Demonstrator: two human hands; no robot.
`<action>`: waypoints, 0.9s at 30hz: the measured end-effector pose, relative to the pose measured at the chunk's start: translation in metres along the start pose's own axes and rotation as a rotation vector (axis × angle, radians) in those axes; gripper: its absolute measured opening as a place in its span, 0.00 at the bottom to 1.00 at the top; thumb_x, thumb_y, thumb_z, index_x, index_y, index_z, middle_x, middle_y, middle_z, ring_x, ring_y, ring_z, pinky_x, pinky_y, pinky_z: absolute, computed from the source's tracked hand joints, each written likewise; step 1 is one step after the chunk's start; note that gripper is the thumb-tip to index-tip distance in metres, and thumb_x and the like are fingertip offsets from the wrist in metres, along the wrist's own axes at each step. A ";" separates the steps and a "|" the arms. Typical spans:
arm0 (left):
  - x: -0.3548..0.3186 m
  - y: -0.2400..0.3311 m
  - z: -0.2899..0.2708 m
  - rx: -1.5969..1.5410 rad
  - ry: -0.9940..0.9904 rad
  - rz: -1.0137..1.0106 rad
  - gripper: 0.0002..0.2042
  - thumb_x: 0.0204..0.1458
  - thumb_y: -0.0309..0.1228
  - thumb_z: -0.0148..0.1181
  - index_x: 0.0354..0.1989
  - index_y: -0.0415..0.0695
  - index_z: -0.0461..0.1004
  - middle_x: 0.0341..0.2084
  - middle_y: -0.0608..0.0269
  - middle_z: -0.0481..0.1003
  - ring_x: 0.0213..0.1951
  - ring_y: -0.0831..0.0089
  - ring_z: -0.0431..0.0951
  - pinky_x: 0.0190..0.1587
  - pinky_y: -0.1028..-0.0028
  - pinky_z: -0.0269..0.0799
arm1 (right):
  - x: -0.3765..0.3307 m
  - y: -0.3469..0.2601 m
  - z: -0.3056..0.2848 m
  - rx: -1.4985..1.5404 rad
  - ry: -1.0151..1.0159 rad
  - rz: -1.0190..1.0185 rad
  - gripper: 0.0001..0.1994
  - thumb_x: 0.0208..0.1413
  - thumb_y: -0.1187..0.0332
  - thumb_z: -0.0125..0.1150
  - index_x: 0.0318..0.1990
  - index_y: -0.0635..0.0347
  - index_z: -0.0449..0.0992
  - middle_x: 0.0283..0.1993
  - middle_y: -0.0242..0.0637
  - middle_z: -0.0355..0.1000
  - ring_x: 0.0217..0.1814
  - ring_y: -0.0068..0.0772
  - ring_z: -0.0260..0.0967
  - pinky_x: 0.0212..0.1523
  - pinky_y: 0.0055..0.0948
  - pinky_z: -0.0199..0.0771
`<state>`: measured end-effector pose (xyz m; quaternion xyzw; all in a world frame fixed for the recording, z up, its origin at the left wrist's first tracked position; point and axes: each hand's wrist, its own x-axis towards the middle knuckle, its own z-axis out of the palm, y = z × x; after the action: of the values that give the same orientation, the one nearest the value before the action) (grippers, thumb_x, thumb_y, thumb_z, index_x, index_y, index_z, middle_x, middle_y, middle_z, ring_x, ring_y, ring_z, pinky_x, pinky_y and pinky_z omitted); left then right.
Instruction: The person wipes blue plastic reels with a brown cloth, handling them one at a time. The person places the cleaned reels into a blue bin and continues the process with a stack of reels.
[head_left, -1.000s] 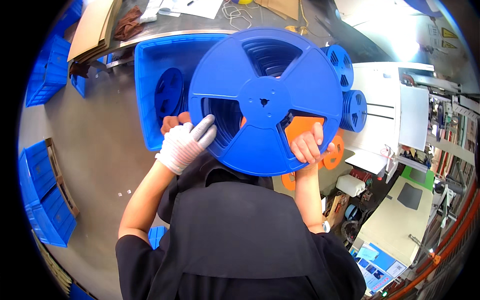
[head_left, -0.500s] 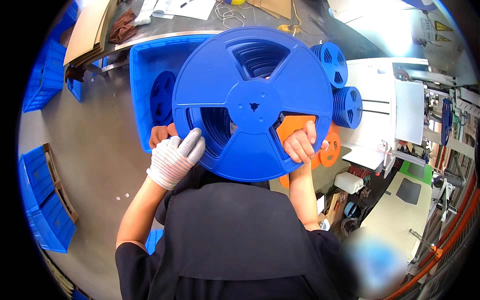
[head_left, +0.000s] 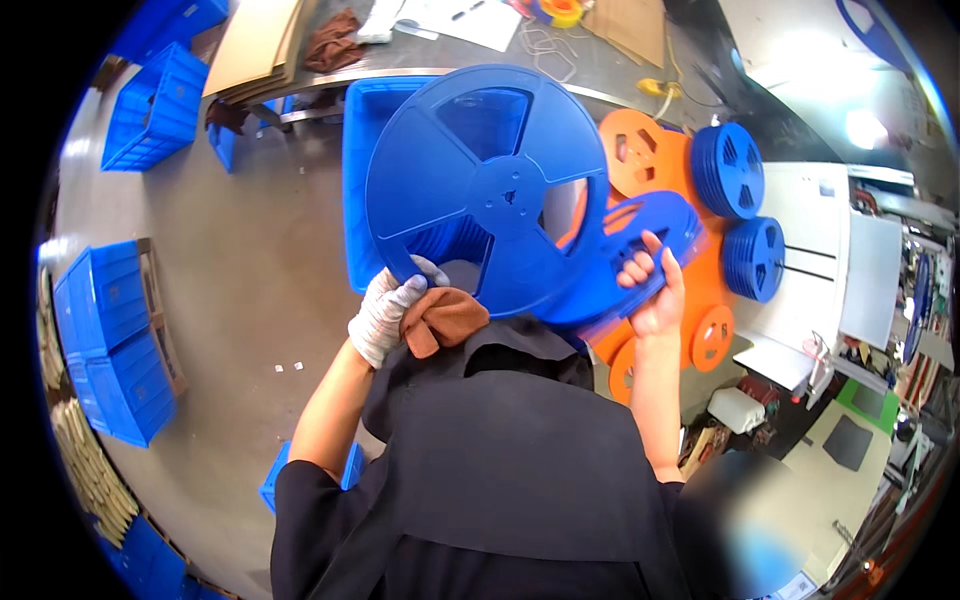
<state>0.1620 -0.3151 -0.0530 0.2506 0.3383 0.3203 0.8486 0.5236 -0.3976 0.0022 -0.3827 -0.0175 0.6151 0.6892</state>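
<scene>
The gloved left hand [head_left: 385, 315] clamps a brown cloth [head_left: 440, 318] against the rim of a large blue plastic reel [head_left: 487, 190]; the bare right hand [head_left: 652, 290] grips a second blue reel flange [head_left: 630, 255]. Wiping looks unfinished. Beyond them, two blue reel stacks [head_left: 728, 170] and several orange reels [head_left: 640, 150] wait.

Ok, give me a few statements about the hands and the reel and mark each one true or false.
1. The left hand wears a white glove. True.
2. The right hand is gloved too. False: it is bare.
3. The large blue reel is held up in front of the person. True.
4. The left hand also holds a green sponge. False: it holds a brown cloth.
5. Stacks of blue reels lie to the right. True.
</scene>
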 end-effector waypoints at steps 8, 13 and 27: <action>-0.021 -0.019 -0.039 -0.359 0.109 -0.088 0.17 0.46 0.34 0.70 0.42 0.46 0.71 0.36 0.61 0.74 0.41 0.69 0.74 0.49 0.70 0.71 | -0.023 0.006 -0.022 -0.096 0.260 0.040 0.18 0.59 0.62 0.53 0.52 0.62 0.69 0.29 0.30 0.65 0.31 0.25 0.63 0.33 0.27 0.68; -0.019 -0.022 -0.046 -0.159 0.201 0.015 0.10 0.54 0.34 0.61 0.43 0.47 0.71 0.37 0.66 0.74 0.42 0.72 0.74 0.48 0.72 0.71 | -0.024 0.007 -0.021 -0.092 0.288 0.062 0.18 0.58 0.62 0.53 0.52 0.62 0.68 0.28 0.29 0.63 0.28 0.24 0.60 0.30 0.25 0.65; 0.049 -0.060 -0.105 1.275 0.796 -0.312 0.17 0.52 0.31 0.49 0.52 0.46 0.69 0.43 0.47 0.76 0.48 0.53 0.75 0.48 0.60 0.71 | -0.023 0.031 -0.031 -0.195 0.213 0.157 0.13 0.55 0.61 0.52 0.42 0.57 0.73 0.25 0.31 0.68 0.26 0.29 0.67 0.29 0.32 0.72</action>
<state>0.1354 -0.2987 -0.1796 0.5067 0.7691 0.0061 0.3896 0.5075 -0.4347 -0.0259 -0.5109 0.0263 0.6183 0.5966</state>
